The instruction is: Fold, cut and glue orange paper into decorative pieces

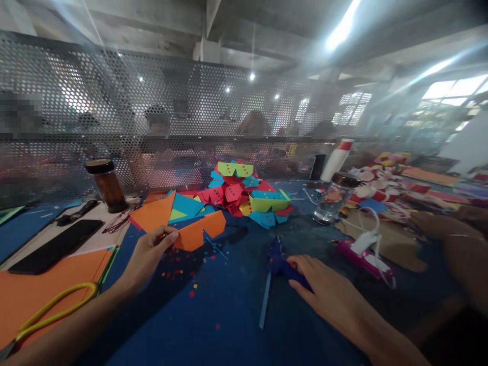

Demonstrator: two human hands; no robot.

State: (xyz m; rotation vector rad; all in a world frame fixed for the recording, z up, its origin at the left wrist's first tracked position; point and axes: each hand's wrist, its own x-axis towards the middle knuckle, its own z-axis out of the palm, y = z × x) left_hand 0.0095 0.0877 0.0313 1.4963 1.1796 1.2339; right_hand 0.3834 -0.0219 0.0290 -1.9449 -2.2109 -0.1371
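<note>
My left hand [154, 244] pinches the left end of an orange paper cutout [200, 231], shaped like a mask with a notch in its lower edge. To the right, my right hand [324, 284] grips one handle of a blue hole punch [277, 256] low over the table. Its other, paler handle [265, 300] points toward me, spread apart from the first. Tiny coloured paper bits [192, 293] lie scattered between my hands. Behind them is a heap of folded cutouts [232, 193] in red, blue, yellow and green, many with dots.
Left are yellow-handled scissors [57, 310], a black phone [57, 246], orange sheets [102, 264] and a dark lidded jar [107, 185]. Right are a clear jar [331, 198], a white power strip [368, 241] and another person's arm [446, 234]. A perforated metal screen [171, 91] stands behind.
</note>
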